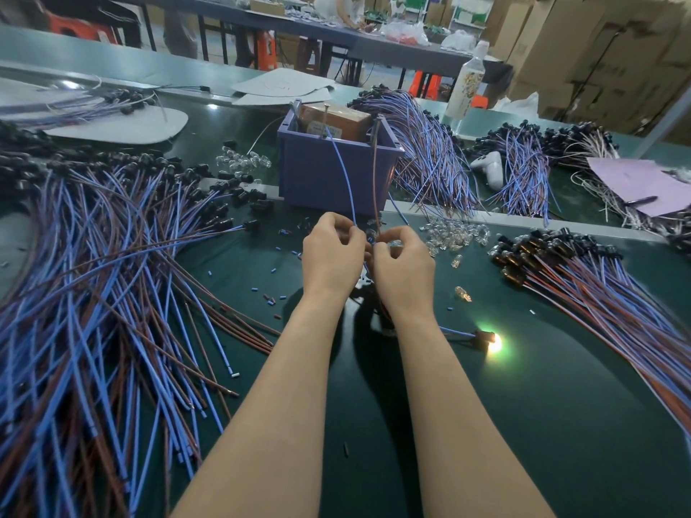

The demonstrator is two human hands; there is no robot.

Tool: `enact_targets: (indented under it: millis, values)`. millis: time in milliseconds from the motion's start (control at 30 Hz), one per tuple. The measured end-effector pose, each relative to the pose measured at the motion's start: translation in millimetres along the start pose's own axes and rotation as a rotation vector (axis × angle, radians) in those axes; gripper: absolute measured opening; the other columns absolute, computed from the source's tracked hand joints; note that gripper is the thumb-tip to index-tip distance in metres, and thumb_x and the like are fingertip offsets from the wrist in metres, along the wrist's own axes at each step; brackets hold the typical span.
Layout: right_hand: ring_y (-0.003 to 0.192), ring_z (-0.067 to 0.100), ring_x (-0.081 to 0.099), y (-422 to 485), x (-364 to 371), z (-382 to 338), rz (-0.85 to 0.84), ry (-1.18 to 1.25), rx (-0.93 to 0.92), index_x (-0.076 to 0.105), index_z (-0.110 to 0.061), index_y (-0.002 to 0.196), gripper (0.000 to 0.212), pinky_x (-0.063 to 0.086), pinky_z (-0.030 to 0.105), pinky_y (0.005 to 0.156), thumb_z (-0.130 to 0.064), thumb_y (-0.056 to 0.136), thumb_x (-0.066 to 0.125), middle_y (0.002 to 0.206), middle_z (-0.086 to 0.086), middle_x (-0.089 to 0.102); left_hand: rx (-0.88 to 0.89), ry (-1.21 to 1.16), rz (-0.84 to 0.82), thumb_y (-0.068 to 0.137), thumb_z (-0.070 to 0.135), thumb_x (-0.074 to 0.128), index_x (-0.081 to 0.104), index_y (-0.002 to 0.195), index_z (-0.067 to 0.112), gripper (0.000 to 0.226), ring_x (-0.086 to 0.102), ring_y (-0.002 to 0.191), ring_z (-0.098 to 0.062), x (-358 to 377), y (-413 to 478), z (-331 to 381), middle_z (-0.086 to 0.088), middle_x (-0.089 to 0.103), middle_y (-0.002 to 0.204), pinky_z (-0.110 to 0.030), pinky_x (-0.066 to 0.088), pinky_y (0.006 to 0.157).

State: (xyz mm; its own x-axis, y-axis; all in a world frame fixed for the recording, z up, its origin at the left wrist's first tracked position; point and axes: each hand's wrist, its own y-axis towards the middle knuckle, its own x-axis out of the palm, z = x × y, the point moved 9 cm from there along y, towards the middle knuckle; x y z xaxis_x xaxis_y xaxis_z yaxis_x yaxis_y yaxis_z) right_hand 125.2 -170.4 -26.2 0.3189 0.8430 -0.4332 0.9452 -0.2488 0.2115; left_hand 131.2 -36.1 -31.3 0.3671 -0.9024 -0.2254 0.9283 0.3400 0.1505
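Observation:
My left hand (331, 252) pinches a blue wire (342, 170) that runs up to a nail in the purple bin (329, 173). My right hand (402, 263) pinches a brown wire (375, 173) that rises to another nail on the bin. Both hands sit close together above the dark green mat, in front of the bin. Below my right wrist, a lamp socket (486, 336) on the same wire pair lies on the mat and glows bright.
A big heap of blue and brown wires (93, 274) covers the left. Socketed wire bundles (583, 274) lie at right, more (430, 151) behind the bin. Clear small bulbs (456, 233) are scattered near my right hand. A bottle (467, 84) stands at the back; a person works at a far table.

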Motion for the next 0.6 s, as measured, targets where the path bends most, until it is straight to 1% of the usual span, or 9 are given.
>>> enact_targets:
  millis: [100, 233, 300, 400, 433, 467, 500, 533, 600]
  values:
    - [0.086, 0.030, 0.065, -0.1, 0.6, -0.1, -0.004, 0.002, 0.000, 0.058, -0.020, 0.088, 0.011, 0.051, 0.046, 0.082, -0.011, 0.085, 0.051, 0.081, 0.007, 0.071, -0.010, -0.009, -0.002, 0.088, 0.014, 0.053, 0.054, 0.087, 0.016, 0.002, 0.065, 0.083, -0.018, 0.3, 0.4, -1.1, -0.005, 0.071, 0.086, -0.029, 0.050, 0.077]
    - [0.087, 0.031, 0.064, -0.6, -0.3, -1.6, -0.019, -0.010, 0.013, 0.059, -0.019, 0.090, 0.012, 0.050, 0.044, 0.084, -0.011, 0.086, 0.050, 0.083, 0.009, 0.071, -0.016, -0.019, 0.003, 0.089, 0.013, 0.053, 0.055, 0.087, 0.016, 0.004, 0.065, 0.086, -0.019, -0.7, 0.8, -0.5, -0.005, 0.071, 0.090, -0.029, 0.049, 0.080]
    - [0.083, 0.028, 0.065, 0.4, 1.7, -7.0, -0.101, -0.011, 0.010, 0.060, -0.015, 0.093, 0.015, 0.051, 0.043, 0.082, -0.009, 0.088, 0.048, 0.082, 0.008, 0.069, -0.008, -0.078, -0.068, 0.092, 0.013, 0.052, 0.062, 0.093, 0.010, 0.011, 0.064, 0.086, -0.016, 3.6, 1.7, 4.7, -0.006, 0.070, 0.092, -0.028, 0.050, 0.082]
    - [0.063, 0.013, 0.060, -3.4, 3.3, -24.7, -0.316, 0.002, -0.049, 0.064, -0.006, 0.096, 0.021, 0.050, 0.029, 0.063, -0.005, 0.092, 0.043, 0.073, 0.003, 0.063, 0.013, -0.143, -0.295, 0.100, 0.019, 0.044, 0.067, 0.103, 0.006, 0.026, 0.058, 0.068, -0.015, 20.7, -5.4, 22.7, -0.011, 0.068, 0.087, -0.025, 0.050, 0.063]
    - [0.062, 0.011, 0.058, -5.2, -1.3, -31.5, -0.362, 0.003, -0.068, 0.064, -0.004, 0.094, 0.023, 0.049, 0.028, 0.060, -0.004, 0.093, 0.041, 0.072, 0.003, 0.061, 0.047, -0.142, -0.349, 0.101, 0.019, 0.043, 0.067, 0.103, 0.006, 0.027, 0.056, 0.064, -0.017, 24.3, -9.5, 33.7, -0.015, 0.067, 0.086, -0.026, 0.048, 0.058]
    - [0.065, 0.014, 0.057, -6.5, -9.4, -38.7, -0.385, -0.010, -0.091, 0.063, -0.004, 0.091, 0.022, 0.050, 0.033, 0.063, -0.004, 0.093, 0.040, 0.074, 0.005, 0.061, 0.095, -0.140, -0.378, 0.101, 0.017, 0.043, 0.067, 0.102, 0.004, 0.027, 0.055, 0.064, -0.019, 26.1, -12.4, 47.8, -0.017, 0.066, 0.086, -0.027, 0.048, 0.056]
    - [0.070, 0.018, 0.056, -6.5, -19.5, -45.7, -0.394, -0.050, -0.119, 0.062, -0.007, 0.088, 0.021, 0.049, 0.037, 0.068, -0.006, 0.093, 0.042, 0.076, 0.008, 0.061, 0.152, -0.132, -0.378, 0.100, 0.015, 0.044, 0.067, 0.099, 0.003, 0.026, 0.058, 0.068, -0.020, 26.2, -13.5, 64.5, -0.015, 0.068, 0.089, -0.030, 0.052, 0.061]
    - [0.073, 0.022, 0.057, -5.7, -32.3, -52.2, -0.386, -0.119, -0.149, 0.061, -0.011, 0.086, 0.018, 0.048, 0.037, 0.070, -0.009, 0.093, 0.045, 0.079, 0.010, 0.063, 0.216, -0.117, -0.357, 0.100, 0.015, 0.045, 0.067, 0.097, 0.004, 0.024, 0.061, 0.075, -0.020, 25.7, -13.9, 84.1, -0.012, 0.070, 0.095, -0.034, 0.054, 0.072]
    - [0.068, 0.022, 0.058, 0.8, -66.3, -60.4, -0.304, -0.254, -0.192, 0.065, -0.014, 0.091, 0.015, 0.045, 0.026, 0.062, -0.018, 0.093, 0.051, 0.079, 0.008, 0.065, 0.367, -0.099, -0.331, 0.098, 0.019, 0.050, 0.069, 0.099, 0.010, 0.021, 0.062, 0.085, -0.012, 29.4, -20.6, 131.6, -0.002, 0.070, 0.098, -0.031, 0.051, 0.087]
